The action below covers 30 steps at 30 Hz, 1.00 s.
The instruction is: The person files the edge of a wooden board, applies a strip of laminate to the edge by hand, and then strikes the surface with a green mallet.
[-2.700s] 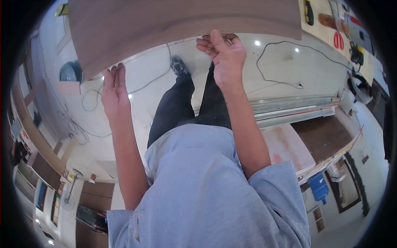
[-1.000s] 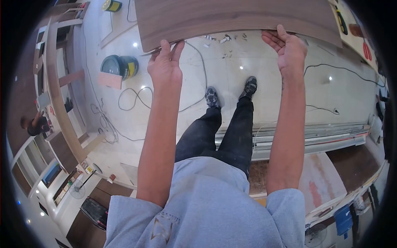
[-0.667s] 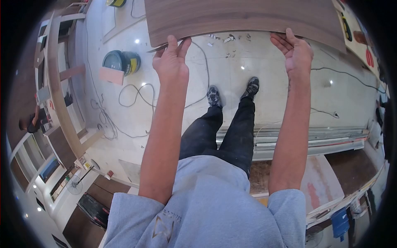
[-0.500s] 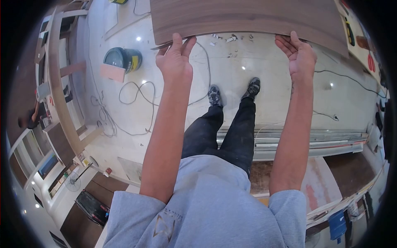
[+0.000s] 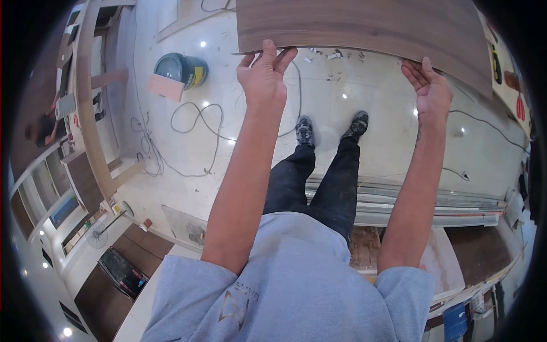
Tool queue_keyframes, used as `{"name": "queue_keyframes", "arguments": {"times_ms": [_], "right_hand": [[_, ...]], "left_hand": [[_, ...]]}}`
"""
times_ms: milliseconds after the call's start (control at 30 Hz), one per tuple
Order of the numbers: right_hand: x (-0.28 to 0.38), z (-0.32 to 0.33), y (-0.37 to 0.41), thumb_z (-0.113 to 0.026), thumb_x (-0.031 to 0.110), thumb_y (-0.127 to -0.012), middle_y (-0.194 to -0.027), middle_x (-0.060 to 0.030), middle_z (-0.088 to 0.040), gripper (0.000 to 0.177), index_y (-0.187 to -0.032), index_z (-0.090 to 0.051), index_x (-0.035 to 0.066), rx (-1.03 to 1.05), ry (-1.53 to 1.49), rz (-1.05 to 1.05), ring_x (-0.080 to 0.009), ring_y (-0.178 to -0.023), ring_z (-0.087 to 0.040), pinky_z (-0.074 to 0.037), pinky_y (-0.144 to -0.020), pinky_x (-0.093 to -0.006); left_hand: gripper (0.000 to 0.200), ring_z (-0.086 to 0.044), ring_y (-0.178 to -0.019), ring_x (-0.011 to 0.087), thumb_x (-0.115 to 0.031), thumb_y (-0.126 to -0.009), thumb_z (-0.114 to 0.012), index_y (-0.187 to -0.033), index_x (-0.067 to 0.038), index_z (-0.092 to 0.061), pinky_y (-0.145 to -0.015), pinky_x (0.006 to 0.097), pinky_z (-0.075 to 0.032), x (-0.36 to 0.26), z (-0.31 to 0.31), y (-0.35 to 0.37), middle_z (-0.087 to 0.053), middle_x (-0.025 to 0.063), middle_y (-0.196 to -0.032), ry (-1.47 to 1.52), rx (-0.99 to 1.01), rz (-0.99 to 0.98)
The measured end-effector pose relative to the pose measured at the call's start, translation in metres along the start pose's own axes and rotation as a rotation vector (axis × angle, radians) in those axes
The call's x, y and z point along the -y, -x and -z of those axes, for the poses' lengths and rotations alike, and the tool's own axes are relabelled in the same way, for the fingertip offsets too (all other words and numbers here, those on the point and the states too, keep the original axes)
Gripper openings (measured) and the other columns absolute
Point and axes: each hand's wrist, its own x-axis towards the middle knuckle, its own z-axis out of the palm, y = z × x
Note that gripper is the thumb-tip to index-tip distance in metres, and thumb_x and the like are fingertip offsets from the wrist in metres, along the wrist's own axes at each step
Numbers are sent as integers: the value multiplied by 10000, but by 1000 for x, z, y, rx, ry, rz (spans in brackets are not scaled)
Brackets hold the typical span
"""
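Note:
A wide brown wood-grain panel (image 5: 364, 25) spans the top of the head view, its far side cut off by the frame. My left hand (image 5: 264, 74) grips its near edge close to the left corner, thumb on top and fingers beneath. Farther right along that edge, my right hand (image 5: 427, 91) holds the panel the same way, thumb above and fingers curled under. Both arms reach out straight ahead. Scraps of white debris (image 5: 336, 55) lie on the floor just below the panel's edge.
A dark green bucket (image 5: 196, 71) with a pinkish board (image 5: 165, 87) stands to the left. A looped cable (image 5: 218, 134) crosses the floor. Long metal profiles (image 5: 393, 202) lie close by my legs. Red-handled and yellow tools lie on a bench (image 5: 509, 94) at right. Another person (image 5: 43, 128) is at far left.
The view has shifted, so the surroundings sit slightly to the right and the right end of the panel appears lower. Both hands keep their hold on the panel.

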Motion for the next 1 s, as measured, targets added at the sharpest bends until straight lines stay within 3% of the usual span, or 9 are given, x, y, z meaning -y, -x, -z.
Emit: {"name": "queue_keyframes", "arguments": {"times_ms": [300, 600, 700, 800, 900, 1000], "right_hand": [[-1, 0, -5, -688, 34, -1047, -1120, -315, -718, 288, -1194, -584, -191, 13, 3, -25, -456, -1025, -777, -698, -942, -512], [4, -6, 0, -670, 59, -1069, -1113, -302, -729, 266, -1174, -598, -174, 1, 83, -24, -426, -1014, -782, -700, -936, -484], [4, -4, 0, -667, 71, -1075, -1110, -298, -734, 263, -1173, -609, -166, 10, 120, -31, -420, -1016, -783, -701, -931, -477], [6, -6, 0, -665, 105, -1085, -1117, -288, -739, 268, -1161, -628, -150, 12, 142, -41, -410, -1036, -778, -688, -955, -474], [2, 3, -5, -666, 157, -1098, -1144, -270, -742, 296, -1152, -651, -134, 34, 133, -47, -395, -1082, -768, -661, -1008, -477], [-1, 7, -7, -659, 143, -1098, -1143, -280, -743, 294, -1167, -644, -142, 44, 117, -31, -409, -1075, -771, -669, -996, -493]], "left_hand": [[677, -738, -1113, 425, -108, -983, -820, -1411, 118, -347, -998, 501, -704, -2, 19, -18, -627, 280, -1280, 4, 166, 14], [647, -768, -1045, 355, -216, -932, -889, -1361, 37, -477, -965, 436, -698, -4, 54, -46, -672, 207, -1225, -121, 221, -108], [607, -783, -964, 295, -165, -912, -915, -1353, -6, -531, -894, 370, -686, -13, 58, -47, -703, 178, -1210, -265, 244, -312], [476, -777, -903, 210, -89, -889, -918, -1259, -34, -624, -809, 309, -646, -37, 64, -61, -737, 114, -1149, -658, 337, -562], [393, -754, -881, 144, -49, -865, -921, -1170, -32, -674, -772, 283, -608, -50, 72, -72, -748, 58, -1065, -934, 375, -624], [337, -755, -931, 157, -49, -906, -900, -1115, -26, -637, -817, 283, -634, -50, 78, -77, -744, 90, -1054, -878, 450, -605]]}}
